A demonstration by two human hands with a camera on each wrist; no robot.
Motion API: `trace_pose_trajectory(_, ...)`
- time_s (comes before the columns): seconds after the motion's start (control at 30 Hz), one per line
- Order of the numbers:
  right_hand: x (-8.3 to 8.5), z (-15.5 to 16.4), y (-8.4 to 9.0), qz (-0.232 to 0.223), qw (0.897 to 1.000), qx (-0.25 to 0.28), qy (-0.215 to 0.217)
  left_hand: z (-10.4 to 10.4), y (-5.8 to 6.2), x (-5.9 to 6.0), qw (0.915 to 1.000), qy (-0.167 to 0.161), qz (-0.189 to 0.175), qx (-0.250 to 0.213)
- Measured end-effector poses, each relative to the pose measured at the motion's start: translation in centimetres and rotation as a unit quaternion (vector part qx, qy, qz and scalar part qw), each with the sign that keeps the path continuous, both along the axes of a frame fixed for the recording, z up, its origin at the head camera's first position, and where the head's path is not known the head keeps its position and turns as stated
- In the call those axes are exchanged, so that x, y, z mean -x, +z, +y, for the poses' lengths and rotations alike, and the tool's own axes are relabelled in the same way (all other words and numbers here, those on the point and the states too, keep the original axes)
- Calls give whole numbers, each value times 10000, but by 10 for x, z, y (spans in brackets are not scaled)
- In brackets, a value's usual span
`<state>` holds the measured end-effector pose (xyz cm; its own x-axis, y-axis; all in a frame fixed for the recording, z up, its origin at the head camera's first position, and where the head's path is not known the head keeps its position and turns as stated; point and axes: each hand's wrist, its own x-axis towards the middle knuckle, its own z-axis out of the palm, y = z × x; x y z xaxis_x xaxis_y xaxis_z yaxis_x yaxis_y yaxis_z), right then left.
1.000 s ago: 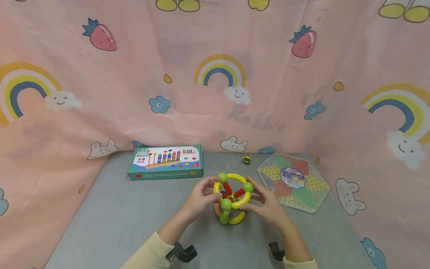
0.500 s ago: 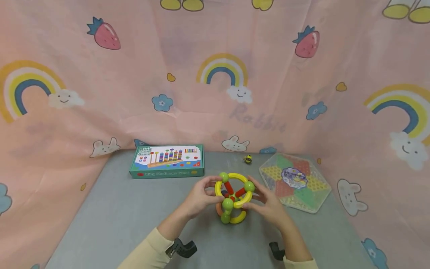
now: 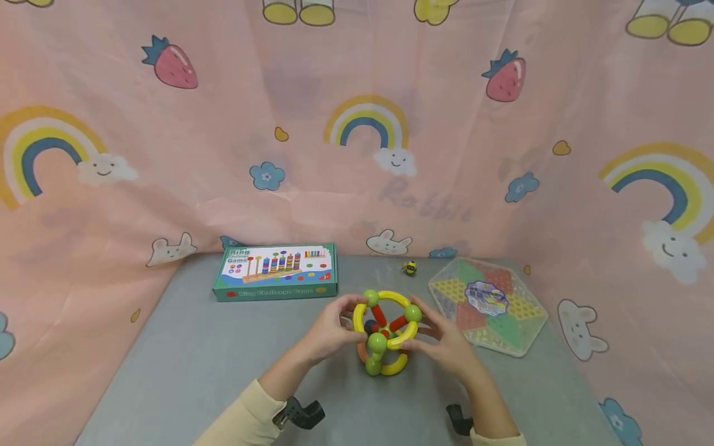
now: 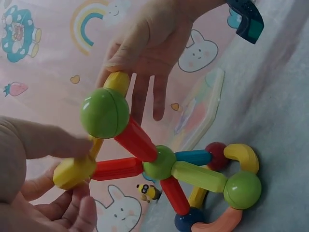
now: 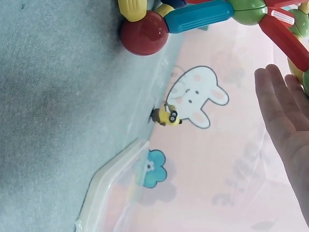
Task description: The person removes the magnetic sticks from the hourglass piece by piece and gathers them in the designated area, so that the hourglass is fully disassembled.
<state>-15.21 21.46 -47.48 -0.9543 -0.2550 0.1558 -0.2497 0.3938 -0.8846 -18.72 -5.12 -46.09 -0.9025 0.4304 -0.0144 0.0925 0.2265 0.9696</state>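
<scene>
A toy of magnetic rods and balls [image 3: 377,342] stands at the table's middle: a yellow upper ring with green balls [image 4: 105,113], red rods [image 4: 136,139] meeting at a central green ball [image 4: 159,162], and a lower ring below. My left hand [image 3: 334,328] pinches a curved yellow rod [image 4: 75,172] on the upper ring's left. On the right side, my right hand [image 3: 446,344] holds the ring with its thumb on a yellow rod end [image 4: 117,82]; its other fingers [image 5: 277,104] reach nearly straight behind. A blue rod [image 5: 200,18] joins a dark red ball [image 5: 144,33] low on the far side.
A green Ring Challenge Game box [image 3: 276,272] lies at the back left. Behind the toy sits a small yellow-and-black bee figure [image 3: 409,268]. A clear hexagonal case [image 3: 488,306] with a star board lies at right. A pink printed cloth [image 3: 357,204] hangs behind the grey table [image 3: 184,359].
My left thumb has slid down a little along the ring toward the front green ball. The toy and my right hand stay almost in place; the head view shifts slightly.
</scene>
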Motion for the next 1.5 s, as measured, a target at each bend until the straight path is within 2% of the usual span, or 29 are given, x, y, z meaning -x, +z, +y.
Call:
trace_pose_trajectory(0.13, -1, 0, 1, 49, 10000, 19, -1, -3, 3, 1, 9995, -217, -170, -151)
trace_pose_trajectory(0.3, -2, 0, 2, -76, 10000, -48, 33, -12, 2, 1, 9952, -468, -647, -570)
trace_pose_trajectory(0.5, -2, -1, 3, -263, 9995, -130, -66, -18, -1, -1, 9915, -312, -991, -778)
trace_pose_trajectory(0.77, -2, -1, 4, -302, 9994, -179, -60, -33, -4, -7, 9929, 15, -796, -885)
trace_pose_trajectory(0.93, -4, 0, 2, -312, 9992, -215, -121, -45, -10, -9, 9870, 46, -1041, -1228)
trace_pose_trajectory(1.03, -4, 0, 2, -300, 9993, -186, -106, -53, -12, -13, 9858, 231, -1124, -1230)
trace_pose_trajectory(1.13, -4, 0, 3, -269, 9994, -169, -116, -62, -15, -17, 9910, 634, -847, -824)
trace_pose_trajectory(1.23, -4, 0, 3, -253, 9995, -159, -119, -74, -19, -21, 9934, 1125, -230, -38)
trace_pose_trajectory(1.37, -4, -1, 3, -294, 9994, -167, -106, -95, -24, -21, 9816, 1483, 552, 1072)
trace_pose_trajectory(1.5, -4, -2, 3, -290, 9993, -208, -132, -126, -34, -16, 9699, 1464, 1051, 1637)
